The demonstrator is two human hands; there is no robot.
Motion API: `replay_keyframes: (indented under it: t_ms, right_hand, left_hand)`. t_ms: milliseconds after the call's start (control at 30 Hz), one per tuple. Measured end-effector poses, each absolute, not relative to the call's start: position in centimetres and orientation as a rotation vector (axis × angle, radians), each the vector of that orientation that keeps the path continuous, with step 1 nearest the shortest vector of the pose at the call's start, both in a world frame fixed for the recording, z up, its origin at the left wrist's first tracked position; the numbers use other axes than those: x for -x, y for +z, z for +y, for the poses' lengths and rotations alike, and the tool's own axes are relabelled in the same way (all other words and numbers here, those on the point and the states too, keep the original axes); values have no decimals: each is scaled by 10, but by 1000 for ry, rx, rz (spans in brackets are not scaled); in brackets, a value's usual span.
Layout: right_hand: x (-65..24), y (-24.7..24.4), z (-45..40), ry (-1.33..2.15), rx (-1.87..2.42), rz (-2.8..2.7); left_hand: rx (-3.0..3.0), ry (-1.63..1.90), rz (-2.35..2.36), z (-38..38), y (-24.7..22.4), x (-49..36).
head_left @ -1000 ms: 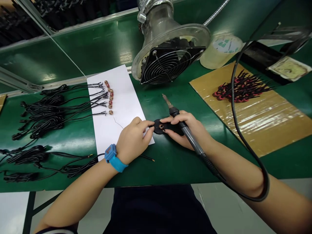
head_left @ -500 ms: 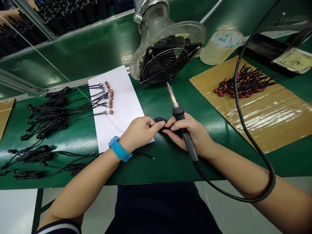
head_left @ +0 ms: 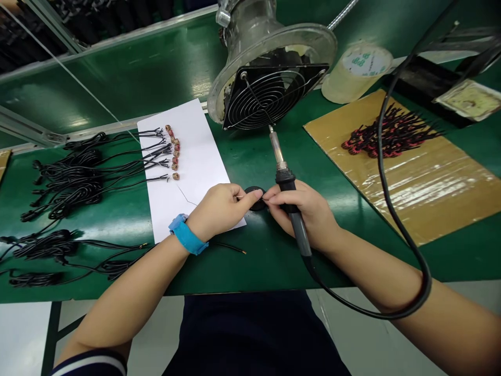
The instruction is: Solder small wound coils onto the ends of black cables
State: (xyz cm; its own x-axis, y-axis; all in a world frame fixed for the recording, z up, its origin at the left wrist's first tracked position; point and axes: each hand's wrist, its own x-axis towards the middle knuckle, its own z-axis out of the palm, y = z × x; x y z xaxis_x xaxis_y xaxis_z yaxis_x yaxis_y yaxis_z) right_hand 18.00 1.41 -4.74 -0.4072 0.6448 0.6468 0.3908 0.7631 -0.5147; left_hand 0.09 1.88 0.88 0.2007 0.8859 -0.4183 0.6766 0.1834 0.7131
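My left hand (head_left: 225, 206) is closed, with a thin solder wire (head_left: 188, 200) running into its grip from the left. Its thumb tip lies at the edge of a small round black disc (head_left: 256, 191) low over the bench. My right hand (head_left: 309, 214) is wrapped round a soldering iron (head_left: 298, 227), whose metal tip points up and away toward the fan. The right thumb and fingertips pinch together close to the left thumb, beside the disc; whatever small part lies between them is hidden.
A fume extractor fan (head_left: 270, 99) hangs ahead of the iron's tip. On white paper (head_left: 195, 156) lie small copper coils (head_left: 176, 151) and ends of bundled black cables (head_left: 84, 162). Black-and-red parts (head_left: 391, 133) lie on tan cardboard (head_left: 438, 193). A tape roll (head_left: 354, 75) stands behind.
The hands have moved slightly; more of the black disc shows past the left thumb. The right fingertips are drawn closer together. The soldering iron remains in the right hand.
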Motion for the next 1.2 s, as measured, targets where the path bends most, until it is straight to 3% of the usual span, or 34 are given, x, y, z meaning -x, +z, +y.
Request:
replay_keyframes:
  t_ms: [733,1000,1200]
  right_hand:
    - [-188,-44,10,297,684,-2101]
    - [-190,-39,11,563,1073,-1588]
    - [-191,-39,11,506,1114,-1634]
  left_hand:
    - [-1576,290,1439,20,6,5]
    - [-1652,359,1560,26,11,1]
    - [-1617,231,1500,37,13,-6]
